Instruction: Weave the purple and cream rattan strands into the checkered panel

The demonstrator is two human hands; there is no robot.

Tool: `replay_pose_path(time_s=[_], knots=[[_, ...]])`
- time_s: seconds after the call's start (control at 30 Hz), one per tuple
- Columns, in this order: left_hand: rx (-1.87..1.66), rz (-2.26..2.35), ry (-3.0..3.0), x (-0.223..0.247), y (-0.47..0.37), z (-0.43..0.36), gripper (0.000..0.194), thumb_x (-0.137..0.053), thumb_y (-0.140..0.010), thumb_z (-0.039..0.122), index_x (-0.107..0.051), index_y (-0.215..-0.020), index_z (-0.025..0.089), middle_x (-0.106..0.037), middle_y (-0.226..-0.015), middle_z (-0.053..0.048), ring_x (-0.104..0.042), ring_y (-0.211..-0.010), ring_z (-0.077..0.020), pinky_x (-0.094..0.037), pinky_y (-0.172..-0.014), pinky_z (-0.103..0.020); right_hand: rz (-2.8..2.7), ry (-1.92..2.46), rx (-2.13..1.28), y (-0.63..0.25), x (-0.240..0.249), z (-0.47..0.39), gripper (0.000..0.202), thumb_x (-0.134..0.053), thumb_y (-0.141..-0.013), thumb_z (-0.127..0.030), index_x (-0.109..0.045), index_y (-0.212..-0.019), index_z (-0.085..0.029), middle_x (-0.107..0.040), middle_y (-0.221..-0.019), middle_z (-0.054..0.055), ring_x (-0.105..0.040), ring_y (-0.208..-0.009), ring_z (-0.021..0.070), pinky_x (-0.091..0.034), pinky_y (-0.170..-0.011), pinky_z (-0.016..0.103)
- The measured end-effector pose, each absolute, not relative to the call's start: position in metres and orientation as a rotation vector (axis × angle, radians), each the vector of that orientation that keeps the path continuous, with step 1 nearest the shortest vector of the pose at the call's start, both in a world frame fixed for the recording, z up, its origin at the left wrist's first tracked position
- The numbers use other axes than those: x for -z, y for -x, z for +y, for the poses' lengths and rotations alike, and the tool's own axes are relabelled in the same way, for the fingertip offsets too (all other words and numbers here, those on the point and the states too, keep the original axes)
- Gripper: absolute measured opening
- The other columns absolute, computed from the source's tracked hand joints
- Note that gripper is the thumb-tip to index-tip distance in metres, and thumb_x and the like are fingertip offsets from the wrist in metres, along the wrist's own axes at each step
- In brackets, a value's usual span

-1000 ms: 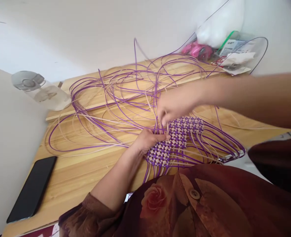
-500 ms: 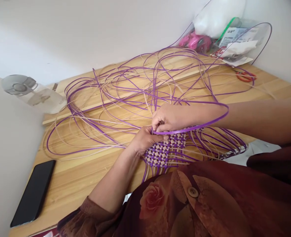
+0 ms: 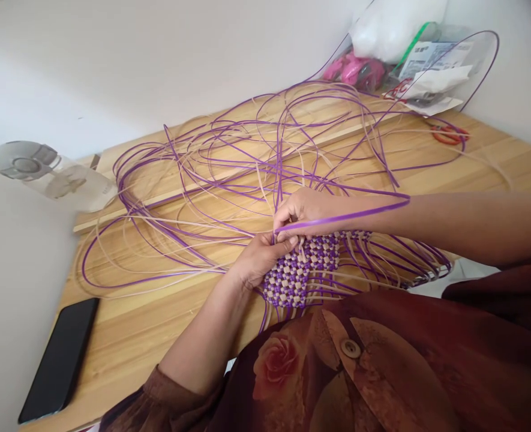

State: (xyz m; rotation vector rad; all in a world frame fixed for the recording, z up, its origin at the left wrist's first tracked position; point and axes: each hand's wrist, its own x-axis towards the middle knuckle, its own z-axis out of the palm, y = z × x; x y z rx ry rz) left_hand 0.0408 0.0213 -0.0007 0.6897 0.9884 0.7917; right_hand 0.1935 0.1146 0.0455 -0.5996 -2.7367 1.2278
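A small woven panel (image 3: pixel 299 270) of purple and cream checks lies at the near edge of the wooden table (image 3: pixel 148 312). My left hand (image 3: pixel 258 261) holds down its left corner, fingers pinched on the weave. My right hand (image 3: pixel 303 213) sits just above the panel and pinches a purple strip (image 3: pixel 350 215) that runs right across my forearm. Long loose purple and cream strips (image 3: pixel 229 156) fan out from the panel over the table.
A black phone (image 3: pixel 58 360) lies at the table's near left corner. A clear bottle with a grey lid (image 3: pixel 44 171) lies at the left edge. Plastic bags and pink items (image 3: pixel 382 54) sit at the back right, with red scissors (image 3: pixel 449 135) nearby.
My right hand came down from above the panel to its upper edge, pulling a purple strip across to the right. The left hand stayed on the panel's corner. The view shifted slightly.
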Motion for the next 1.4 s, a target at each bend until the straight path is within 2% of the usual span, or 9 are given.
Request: replay_pose_path(time_s=[0.17, 0.37, 0.53, 0.7, 0.9, 1.0, 1.13, 1.3, 1.4], knots=[[-0.805, 1.015, -0.685, -0.003, -0.044, 0.021, 0.032, -0.085, -0.059, 0.031, -0.072, -0.082, 0.011, -0.072, -0.077, -0.006, -0.064, -0.067, -0.0155, -0.048, -0.072, -0.029, -2.827, 0.644, -0.990, -0.198, -0.067, 0.111, 0.018, -0.053, -0.087, -0.026, -0.067, -0.086, -0.015, -0.066, -0.075, 0.000, -0.053, -0.064, 0.0098, -0.034, -0.060, 0.022], [-0.836, 1.020, -0.732, -0.002, -0.044, 0.019, 0.041, -0.084, -0.060, 0.033, -0.074, -0.094, 0.012, -0.074, -0.091, -0.010, -0.068, -0.082, -0.0207, -0.049, -0.079, -0.032, -3.283, 0.373, -0.817, -0.204, -0.082, 0.118, 0.018, -0.056, -0.083, -0.013, -0.073, -0.089, -0.016, -0.071, -0.089, 0.003, -0.060, -0.081, 0.0138, -0.038, -0.072, 0.025], [-0.817, 0.995, -0.755, -0.001, -0.044, 0.019, 0.049, -0.084, -0.059, 0.037, -0.073, -0.100, 0.013, -0.074, -0.095, -0.010, -0.067, -0.081, -0.0203, -0.049, -0.076, -0.031, -3.314, 0.310, -0.844, -0.200, -0.083, 0.120, 0.012, -0.061, -0.084, -0.019, -0.073, -0.080, -0.017, -0.070, -0.079, 0.001, -0.059, -0.074, 0.0128, -0.038, -0.069, 0.026], [-0.807, 0.997, -0.819, 0.001, -0.044, 0.020, 0.043, -0.083, -0.061, 0.040, -0.074, -0.092, 0.013, -0.072, -0.086, -0.007, -0.064, -0.073, -0.0165, -0.048, -0.075, -0.030, -3.384, 0.398, -0.860, -0.192, -0.093, 0.120, 0.013, -0.067, -0.082, -0.025, -0.069, -0.072, -0.016, -0.064, -0.068, -0.001, -0.050, -0.062, 0.0099, -0.033, -0.060, 0.025], [-0.773, 0.976, -0.895, 0.003, -0.042, 0.020, 0.041, -0.079, -0.065, 0.045, -0.073, -0.089, 0.012, -0.069, -0.081, -0.006, -0.061, -0.071, -0.0151, -0.047, -0.072, -0.029, -3.579, 0.690, -0.752, -0.182, -0.103, 0.115, 0.021, -0.065, -0.082, -0.025, -0.068, -0.067, -0.012, -0.058, -0.056, -0.003, -0.045, -0.056, 0.0072, -0.028, -0.059, 0.027], [-0.769, 0.982, -0.933, 0.004, -0.041, 0.020, 0.045, -0.079, -0.065, 0.047, -0.073, -0.092, 0.012, -0.070, -0.083, -0.008, -0.062, -0.074, -0.0171, -0.047, -0.072, -0.029, -3.510, 1.015, -1.004, -0.177, -0.103, 0.113, 0.031, -0.059, -0.085, -0.023, -0.064, -0.058, -0.009, -0.054, -0.046, -0.006, -0.049, -0.056, 0.0050, -0.030, -0.062, 0.029], [-0.752, 1.033, -0.925, 0.004, -0.042, 0.021, 0.048, -0.081, -0.061, 0.047, -0.074, -0.091, 0.011, -0.071, -0.080, -0.009, -0.064, -0.076, -0.0198, -0.047, -0.069, -0.029, -3.010, 1.591, -1.291, -0.175, -0.102, 0.111, 0.041, -0.053, -0.088, -0.019, -0.058, -0.049, -0.008, -0.056, -0.045, -0.005, -0.055, -0.058, 0.0050, -0.035, -0.063, 0.029], [-0.746, 1.032, -0.938, 0.004, -0.041, 0.021, 0.048, -0.080, -0.062, 0.048, -0.074, -0.094, 0.011, -0.071, -0.079, -0.008, -0.064, -0.075, -0.0190, -0.048, -0.069, -0.028, -3.291, 1.182, -1.206, -0.182, -0.101, 0.111, 0.025, -0.068, -0.075, -0.010, -0.060, -0.051, -0.011, -0.061, -0.051, -0.004, -0.058, -0.065, 0.0073, -0.041, -0.068, 0.028], [-0.756, 1.034, -0.971, 0.004, -0.041, 0.020, 0.046, -0.079, -0.064, 0.047, -0.074, -0.094, 0.012, -0.071, -0.081, -0.008, -0.064, -0.076, -0.0190, -0.047, -0.072, -0.029, -3.337, 1.038, -1.211, -0.184, -0.099, 0.114, 0.024, -0.065, -0.077, -0.011, -0.062, -0.054, -0.009, -0.063, -0.054, -0.004, -0.056, -0.062, 0.0053, -0.040, -0.065, 0.025]])
